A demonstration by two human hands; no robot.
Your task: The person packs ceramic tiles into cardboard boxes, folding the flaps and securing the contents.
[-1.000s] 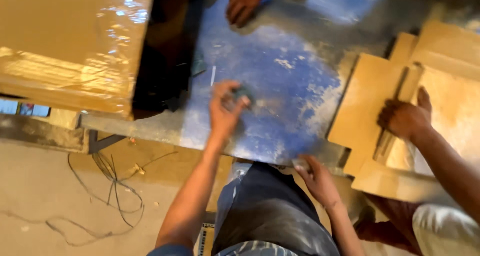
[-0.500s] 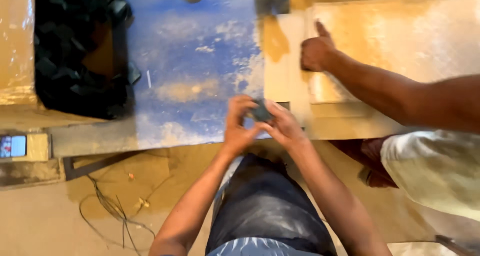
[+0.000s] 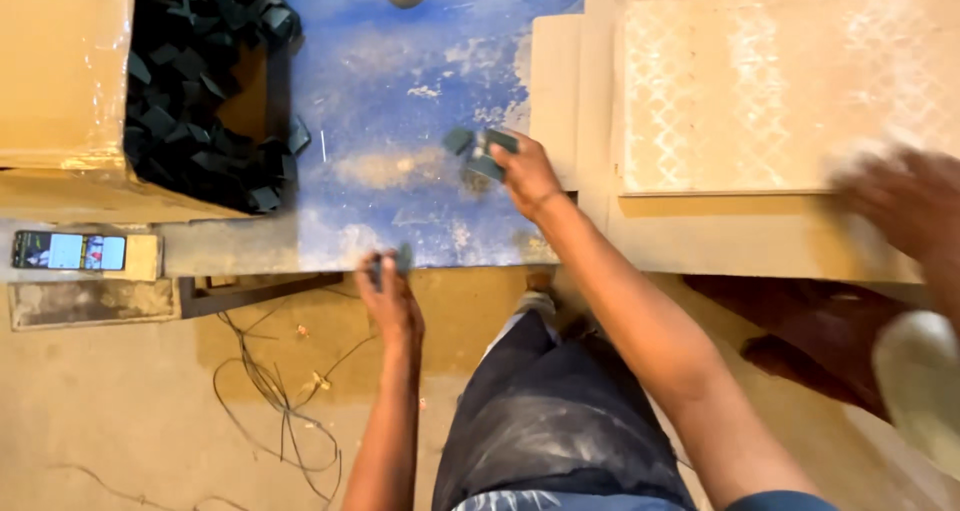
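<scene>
An open cardboard box [image 3: 70, 91] at the counter's left end is heaped with dark foam pieces [image 3: 195, 91]. On the worn blue counter [image 3: 400, 81], the right hand [image 3: 525, 171] closes its grip on a dark green block [image 3: 492, 154] beside a loose piece [image 3: 459, 139]. The left hand [image 3: 392, 306] pinches another small piece [image 3: 400, 261] at the near edge; tan boards [image 3: 760, 101] lie right.

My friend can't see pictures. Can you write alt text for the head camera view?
Seen from above, a person's right hand holds small dark pieces on a worn blue table, while the left hand grips another piece at the table's edge. A box of dark pieces sits left; another person's blurred hand is right.
</scene>
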